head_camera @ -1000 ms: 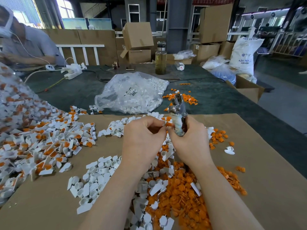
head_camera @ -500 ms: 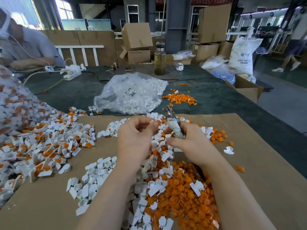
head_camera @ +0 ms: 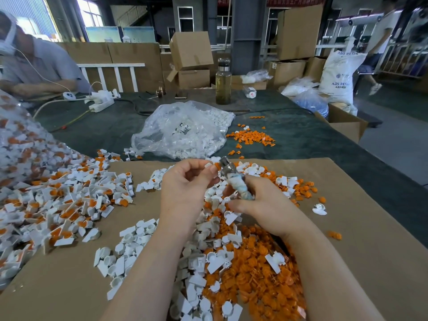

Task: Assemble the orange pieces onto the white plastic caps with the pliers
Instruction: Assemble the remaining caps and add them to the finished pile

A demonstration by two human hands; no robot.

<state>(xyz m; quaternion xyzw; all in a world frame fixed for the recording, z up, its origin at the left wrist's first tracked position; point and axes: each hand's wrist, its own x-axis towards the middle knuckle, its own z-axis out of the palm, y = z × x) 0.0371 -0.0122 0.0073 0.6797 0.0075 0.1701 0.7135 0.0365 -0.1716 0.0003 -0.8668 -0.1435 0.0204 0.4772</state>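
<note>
We look down at our two hands over a cardboard sheet (head_camera: 347,262) strewn with parts. Our left hand (head_camera: 185,193) pinches a small white cap (head_camera: 209,164) with an orange piece (head_camera: 217,166) at its fingertips. Our right hand (head_camera: 261,205) is clenched around the wrapped handles of the pliers (head_camera: 234,181), whose long axis tilts up and leftward — the metal nose ends just right of the cap, nearly touching it. Whether the jaws are parted, we cannot tell. So the cap lies to the left of the nose, and the left hand is nearer to it — a short closing move would likely bring them together. Loose orange pieces (head_camera: 254,274) lie heaped below the wrists.
</note>
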